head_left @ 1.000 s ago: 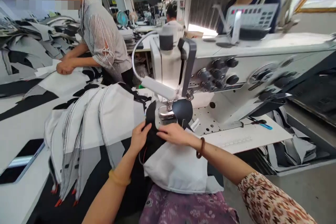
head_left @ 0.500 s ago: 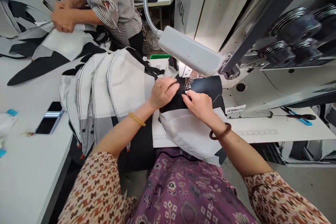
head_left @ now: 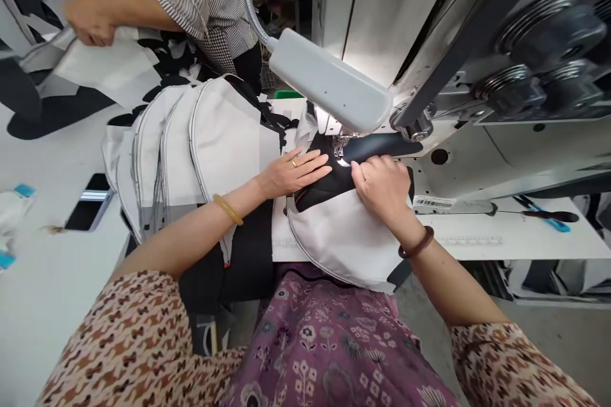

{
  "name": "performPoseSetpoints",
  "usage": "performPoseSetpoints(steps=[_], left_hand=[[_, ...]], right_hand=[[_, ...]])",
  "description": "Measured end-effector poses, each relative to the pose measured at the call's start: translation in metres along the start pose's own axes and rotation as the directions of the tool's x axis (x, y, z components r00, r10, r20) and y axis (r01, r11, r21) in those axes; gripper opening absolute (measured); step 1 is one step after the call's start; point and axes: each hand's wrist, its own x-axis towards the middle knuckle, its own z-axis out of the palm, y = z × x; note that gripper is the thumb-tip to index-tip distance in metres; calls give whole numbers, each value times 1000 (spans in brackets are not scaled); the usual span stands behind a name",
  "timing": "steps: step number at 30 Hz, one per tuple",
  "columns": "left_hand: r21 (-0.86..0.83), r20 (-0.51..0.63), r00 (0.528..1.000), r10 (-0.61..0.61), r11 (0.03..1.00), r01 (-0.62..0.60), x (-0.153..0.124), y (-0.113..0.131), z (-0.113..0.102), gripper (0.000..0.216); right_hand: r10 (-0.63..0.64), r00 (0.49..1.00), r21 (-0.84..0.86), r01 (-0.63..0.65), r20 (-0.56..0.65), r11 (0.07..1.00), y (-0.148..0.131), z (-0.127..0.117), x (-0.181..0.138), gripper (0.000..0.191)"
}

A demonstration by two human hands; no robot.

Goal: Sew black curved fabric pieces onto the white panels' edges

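A black and white fabric piece (head_left: 337, 238) lies under the presser foot (head_left: 339, 146) of a sewing machine (head_left: 382, 19), its white part hanging over the table edge toward my lap. My left hand (head_left: 292, 173) rests flat on the black part, left of the foot, fingers stretched out. Just right of the foot, my right hand (head_left: 383, 187) has its fingers curled over the fabric, the thumb close to the needle area. Dark fabric continues behind that hand. The needle tip itself is hard to make out.
Several white fabric panels with dark piping (head_left: 224, 140) overlap on the left. A phone (head_left: 89, 202) lies on the white table. A lamp (head_left: 331, 79) hangs above the foot. Blue-handled scissors (head_left: 548, 219) lie at right. A co-worker's hands (head_left: 93, 18) hold pale fabric.
My left hand has flattened from a curled shape onto the black fabric. My right hand has shifted right and curled over the cloth, which has turned slightly. The co-worker's hands moved left.
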Motion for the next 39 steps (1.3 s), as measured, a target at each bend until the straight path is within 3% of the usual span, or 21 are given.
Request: performPoseSetpoints(steps=[2,4,10,16,26,31,39], left_hand=[[214,-67,997,28,977,-14,-2,12,5,42],[319,-107,994,-14,947,48,-2,26,8,45],[430,-316,927,-200,841,328,6,62,22,36],[460,-439,877,-197,788,408,15,70,29,29],[476,-456,870,-186,775,415,21,72,26,28],[397,-413,871,-267,808,436,19,68,30,34],[398,-386,883,-266,815,420,20,72,21,35]], right_hand=[[76,996,82,-79,39,993,4,1,9,47],[135,989,174,-144,67,974,7,1,18,46],[217,972,270,-234,91,934,8,1,46,36],[244,941,200,-293,236,935,10,2,69,32],[226,934,206,-287,276,936,14,4,74,37],[196,932,220,-269,306,938,16,10,78,38],[141,963,195,-187,229,963,14,4,77,35]])
